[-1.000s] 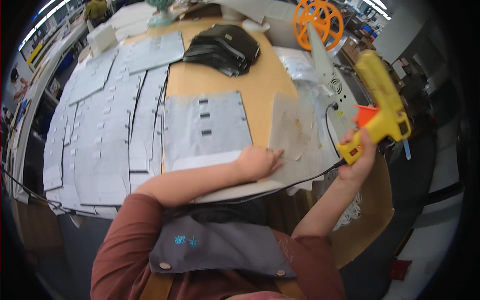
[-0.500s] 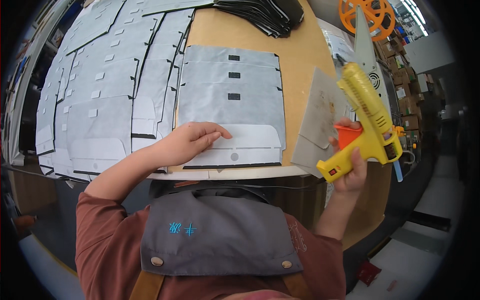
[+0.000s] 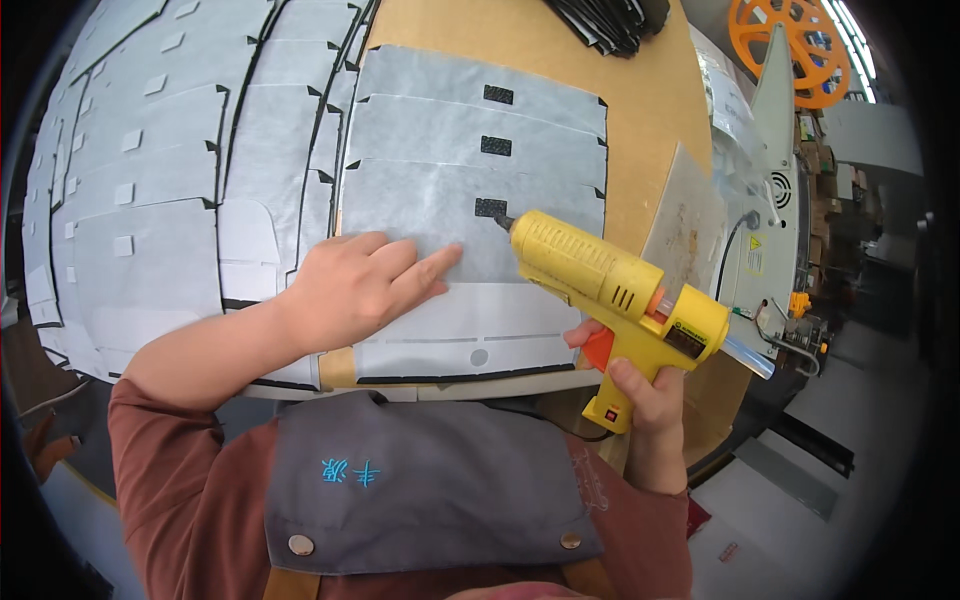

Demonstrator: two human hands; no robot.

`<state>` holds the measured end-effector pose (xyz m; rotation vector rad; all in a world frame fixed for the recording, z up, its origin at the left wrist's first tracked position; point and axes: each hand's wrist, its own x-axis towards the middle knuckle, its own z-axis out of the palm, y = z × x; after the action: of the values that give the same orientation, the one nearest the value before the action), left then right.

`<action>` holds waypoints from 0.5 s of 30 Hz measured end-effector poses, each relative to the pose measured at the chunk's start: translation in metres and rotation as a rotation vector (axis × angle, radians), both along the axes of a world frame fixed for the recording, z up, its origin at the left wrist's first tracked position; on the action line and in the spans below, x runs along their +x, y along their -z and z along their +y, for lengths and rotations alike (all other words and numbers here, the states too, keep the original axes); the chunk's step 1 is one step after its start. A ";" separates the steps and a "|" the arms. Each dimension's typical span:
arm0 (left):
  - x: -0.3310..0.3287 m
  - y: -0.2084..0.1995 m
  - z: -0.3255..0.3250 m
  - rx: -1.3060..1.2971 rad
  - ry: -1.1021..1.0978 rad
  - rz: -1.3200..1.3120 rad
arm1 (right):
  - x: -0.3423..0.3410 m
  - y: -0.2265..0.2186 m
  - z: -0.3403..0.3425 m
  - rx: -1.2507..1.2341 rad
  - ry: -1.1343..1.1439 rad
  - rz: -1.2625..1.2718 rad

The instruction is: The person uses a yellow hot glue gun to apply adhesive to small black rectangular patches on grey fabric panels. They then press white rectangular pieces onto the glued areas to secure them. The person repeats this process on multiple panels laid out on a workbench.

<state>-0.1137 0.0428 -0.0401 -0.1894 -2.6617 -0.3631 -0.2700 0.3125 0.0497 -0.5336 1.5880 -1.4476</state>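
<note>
Glue gun: the yellow glue gun [image 3: 600, 270] is over the right part of the grey sheets [image 3: 420, 215]; likely light and rigid, best taken by its grip, away from the probably hot nozzle [image 3: 505, 222]
Right hand: the right hand [image 3: 648, 395] is wrapped around the grip
Left hand: the left hand [image 3: 355, 285] lies on the sheets, fingers loosely spread, gripping nothing
Sheets: look thin, soft, easily shifted; best steadied flat
Black patch: the nearest black patch [image 3: 490, 208] sits at the nozzle, contact unclear
Around: stained board [image 3: 690, 215] right, black stack [image 3: 605, 22] far
In the way: left hand, just left of the nozzle
</note>
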 end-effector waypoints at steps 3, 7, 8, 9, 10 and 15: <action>0.002 0.002 -0.001 0.010 -0.009 -0.015 | -0.001 0.005 -0.005 0.024 0.015 -0.026; 0.003 0.005 -0.002 0.038 -0.019 -0.037 | -0.003 0.010 -0.006 0.066 -0.002 0.003; 0.004 0.005 -0.002 0.045 -0.025 -0.042 | -0.002 0.009 -0.007 0.065 0.009 0.000; 0.002 0.006 -0.002 0.050 -0.020 -0.045 | 0.001 0.006 -0.008 0.063 0.030 -0.003; 0.001 0.006 -0.003 0.056 -0.017 -0.048 | 0.002 0.004 -0.009 0.061 0.050 -0.005; 0.001 0.003 -0.004 0.081 -0.018 -0.074 | -0.002 0.008 -0.006 0.075 -0.024 -0.010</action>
<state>-0.1130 0.0389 -0.0432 -0.1295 -2.7136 -0.4797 -0.2717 0.3066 0.0413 -0.4994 1.6163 -1.3653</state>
